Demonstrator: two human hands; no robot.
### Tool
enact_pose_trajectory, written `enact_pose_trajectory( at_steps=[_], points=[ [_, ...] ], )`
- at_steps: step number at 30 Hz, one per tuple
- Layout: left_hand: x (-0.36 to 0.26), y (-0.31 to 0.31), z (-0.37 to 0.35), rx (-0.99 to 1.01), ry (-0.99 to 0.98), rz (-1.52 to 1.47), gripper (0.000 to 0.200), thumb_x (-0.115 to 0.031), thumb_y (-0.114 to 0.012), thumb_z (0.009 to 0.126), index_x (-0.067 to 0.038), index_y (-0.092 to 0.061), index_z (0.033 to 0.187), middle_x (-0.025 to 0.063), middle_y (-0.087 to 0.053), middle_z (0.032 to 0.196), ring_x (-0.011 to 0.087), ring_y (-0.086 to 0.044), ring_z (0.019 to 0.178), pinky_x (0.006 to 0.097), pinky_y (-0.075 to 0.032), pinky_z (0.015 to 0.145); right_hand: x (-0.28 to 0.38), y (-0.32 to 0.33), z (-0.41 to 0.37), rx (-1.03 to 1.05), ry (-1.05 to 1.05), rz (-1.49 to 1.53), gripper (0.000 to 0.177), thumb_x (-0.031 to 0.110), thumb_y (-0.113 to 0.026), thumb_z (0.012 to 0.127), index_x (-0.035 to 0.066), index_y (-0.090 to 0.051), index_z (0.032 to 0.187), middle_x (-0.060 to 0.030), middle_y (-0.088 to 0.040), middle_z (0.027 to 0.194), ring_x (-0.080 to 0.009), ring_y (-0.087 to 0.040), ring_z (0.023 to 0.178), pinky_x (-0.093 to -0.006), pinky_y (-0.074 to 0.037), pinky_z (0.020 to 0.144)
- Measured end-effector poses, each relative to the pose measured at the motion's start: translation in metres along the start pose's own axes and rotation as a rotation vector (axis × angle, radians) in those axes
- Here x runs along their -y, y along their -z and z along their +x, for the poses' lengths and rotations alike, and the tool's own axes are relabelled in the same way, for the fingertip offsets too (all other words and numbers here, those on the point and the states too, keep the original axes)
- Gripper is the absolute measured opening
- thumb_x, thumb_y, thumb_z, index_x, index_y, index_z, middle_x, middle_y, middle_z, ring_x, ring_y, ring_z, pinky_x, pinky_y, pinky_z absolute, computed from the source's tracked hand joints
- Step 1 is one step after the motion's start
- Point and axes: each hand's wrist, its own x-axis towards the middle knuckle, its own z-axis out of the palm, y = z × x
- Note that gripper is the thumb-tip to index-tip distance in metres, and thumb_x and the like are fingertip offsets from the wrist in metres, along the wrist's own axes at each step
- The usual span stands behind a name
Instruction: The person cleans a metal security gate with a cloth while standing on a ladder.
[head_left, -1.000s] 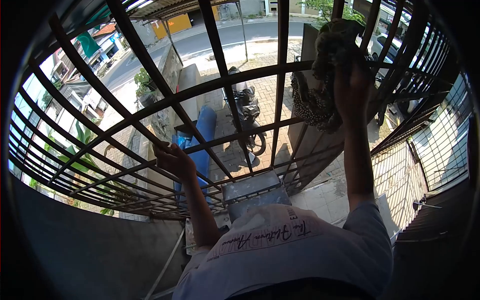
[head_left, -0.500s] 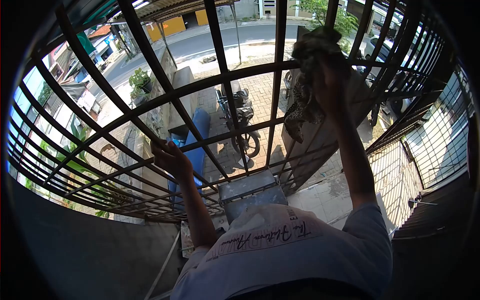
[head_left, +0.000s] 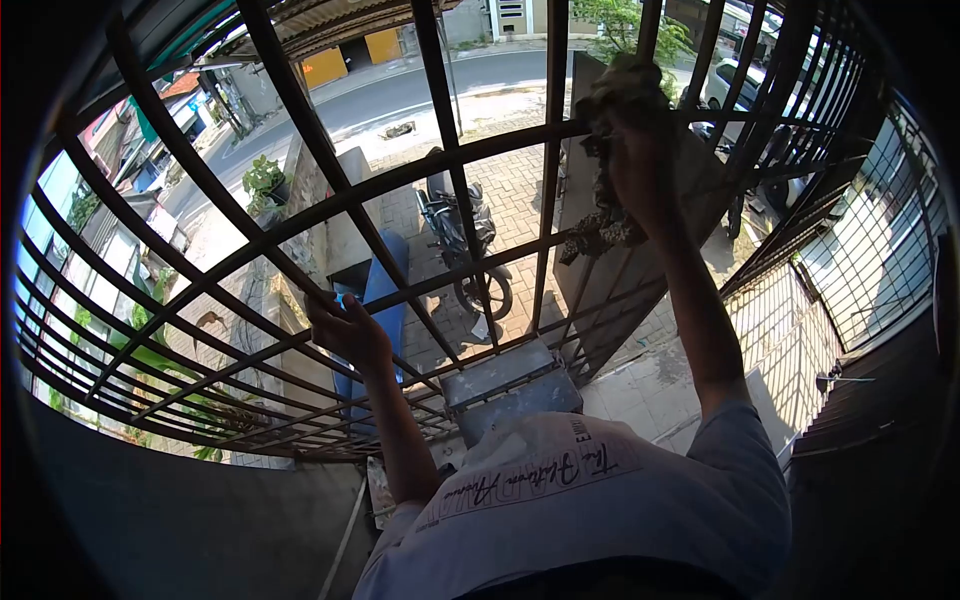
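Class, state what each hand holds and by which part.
The right hand bunches a patterned rag by its top, the rest hanging. The left hand grips a lower grille bar.

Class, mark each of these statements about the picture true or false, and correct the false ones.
1. The right hand holds a cloth against the grille. True.
2. The left hand holds a spray bottle. False: it grips a bar of the grille.
3. A motorcycle stands on the paving below. True.
4. The person wears gloves. False: both hands are bare.
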Motion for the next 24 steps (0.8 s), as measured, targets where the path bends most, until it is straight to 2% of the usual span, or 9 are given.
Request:
enact_pose_trajectory(
  at_steps=[3,5,9,12,16,19,20,22,24],
  points=[
    [-0.001,0.001,-0.001,0.001,-0.026,0.009,0.069,-0.060,-0.036,0.095,0.002,-0.041,0.125,0.0143,-0.056,0.100,0.0326,-0.054,0.091,0.0471,-0.038,0.085,-0.010,0.010,-0.004,0.031,-0.116,0.288,0.027,0.001,-0.054,0.084,0.001,-0.061,0.111,-0.0212,-0.064,0.103,-0.0355,-0.063,0.097,-0.0443,-0.048,0.086],
    [0.001,-0.001,0.002,-0.004,-0.049,0.013,0.069,-0.060,-0.036,0.095,0.002,-0.041,0.126,0.0138,-0.055,0.100,0.0321,-0.054,0.091,0.0465,-0.037,0.085,-0.015,0.040,0.021,-0.049,-0.655,0.952,0.026,-0.002,-0.051,0.086,0.001,-0.063,0.109,-0.0171,-0.066,0.103,-0.0277,-0.062,0.101,-0.0382,-0.047,0.089],
    [-0.003,0.002,-0.001,0.021,-0.043,0.040,0.068,-0.059,-0.036,0.095,0.001,-0.040,0.127,0.0123,-0.055,0.103,0.0307,-0.054,0.093,0.0444,-0.035,0.088,-0.008,-0.007,-0.003,-0.092,-0.029,-0.077,0.035,-0.005,-0.041,0.090,0.001,-0.062,0.118,-0.0118,-0.069,0.103,-0.0175,-0.066,0.093,-0.0306,-0.052,0.082],
    [0.001,0.001,0.005,0.014,-0.063,0.035,0.068,-0.058,-0.036,0.096,0.001,-0.039,0.129,0.0117,-0.055,0.104,0.0297,-0.053,0.095,0.0431,-0.034,0.088,-0.010,0.007,0.007,0.196,-0.430,0.504,0.039,-0.008,-0.045,0.085,0.004,-0.063,0.117,-0.0121,-0.068,0.106,-0.0235,-0.066,0.096,-0.0330,-0.050,0.085],
    [-0.002,0.009,0.000,0.068,-0.067,0.018,0.074,-0.060,-0.036,0.095,0.006,-0.037,0.129,0.0186,-0.052,0.106,0.0355,-0.052,0.098,0.0465,-0.043,0.085,-0.007,-0.015,-0.007,-0.445,-0.325,0.049,0.031,0.002,-0.043,0.093,0.004,-0.065,0.115,-0.0105,-0.068,0.099,-0.0155,-0.064,0.093,-0.0295,-0.048,0.083],
    [-0.005,0.007,0.004,0.053,-0.090,0.002,0.069,-0.056,-0.038,0.096,0.004,-0.038,0.130,0.0146,-0.054,0.104,0.0315,-0.054,0.095,0.0439,-0.039,0.086,-0.015,0.018,0.001,0.182,-0.818,0.438,0.032,0.004,-0.043,0.095,0.004,-0.063,0.120,-0.0099,-0.068,0.107,-0.0179,-0.065,0.092,-0.0300,-0.049,0.085],
    [-0.005,0.010,0.003,0.072,-0.100,0.004,0.063,-0.051,-0.040,0.097,0.002,-0.038,0.130,0.0107,-0.055,0.103,0.0272,-0.054,0.093,0.0414,-0.034,0.087,-0.004,0.026,0.009,0.176,-0.821,0.433,0.032,0.004,-0.043,0.095,0.004,-0.063,0.120,-0.0099,-0.068,0.107,-0.0179,-0.065,0.092,-0.0300,-0.049,0.085],
    [-0.010,0.008,0.006,0.056,-0.103,-0.009,0.078,-0.062,-0.037,0.094,0.007,-0.039,0.128,0.0194,-0.053,0.101,0.0359,-0.055,0.093,0.0477,-0.043,0.084,0.014,0.030,0.023,-0.430,-0.553,0.681,0.031,0.005,-0.044,0.095,0.005,-0.064,0.119,-0.0092,-0.068,0.106,-0.0155,-0.065,0.092,-0.0280,-0.048,0.083],
    [-0.007,0.007,0.004,0.024,-0.101,-0.014,0.078,-0.062,-0.037,0.093,0.008,-0.039,0.127,0.0196,-0.053,0.099,0.0357,-0.055,0.092,0.0480,-0.043,0.082,-0.004,-0.008,-0.015,-0.266,-0.538,0.322,0.033,0.004,-0.043,0.095,0.007,-0.062,0.122,-0.0099,-0.068,0.108,-0.0144,-0.065,0.093,-0.0277,-0.049,0.082]
  ],
)
